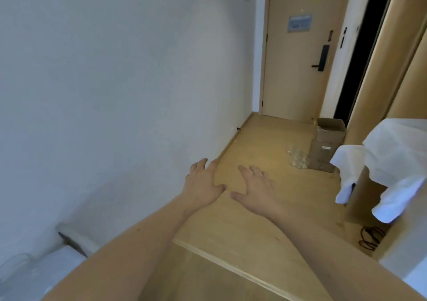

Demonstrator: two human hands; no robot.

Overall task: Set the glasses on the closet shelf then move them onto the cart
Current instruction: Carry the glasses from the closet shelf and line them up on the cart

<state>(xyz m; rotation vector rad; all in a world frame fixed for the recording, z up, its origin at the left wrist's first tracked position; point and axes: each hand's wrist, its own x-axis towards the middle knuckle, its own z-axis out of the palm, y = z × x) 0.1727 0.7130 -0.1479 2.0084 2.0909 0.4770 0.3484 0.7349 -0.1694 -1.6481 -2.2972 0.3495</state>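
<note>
Forearms enter from the bottom of the frame, both bare, both reaching forward over the wooden floor (254,220). Left hand (203,183) at centre frame: fingers straight and spread, holding nothing. Right hand (256,189) just beside it, thumbs near but apart: fingers likewise spread and relaxed, nothing held.

Lower left: a pale rounded fixture against the white wall (115,81), blurred, not identifiable. Lower right: a coiled dark cable (372,238) on the floor. Right edge, mid-height: white cloth (392,169) draped over a tan panel; what it covers cannot be told.

Further in, right of centre: the glasses (298,157), a loose cluster of clear glassware standing on the floor, touching or just beside an open cardboard box (328,143). Count not readable at this blur. Well apart from both hands.

Far end, upper right: closed door (298,53) with black lever lock and a small blue notice. A dark opening to its right, bordered by a tan sliding panel, is possibly the closet; no shelf visible. Cart not in frame.

Judgement: the task is at its start, approach phase, nothing picked up, shelf step not begun. Next move calls for closing on the cluster, stooping low, and taking glasses singly or one per hand by the body. Crowded glass on a hard floor risks knocking neighbours over.
</note>
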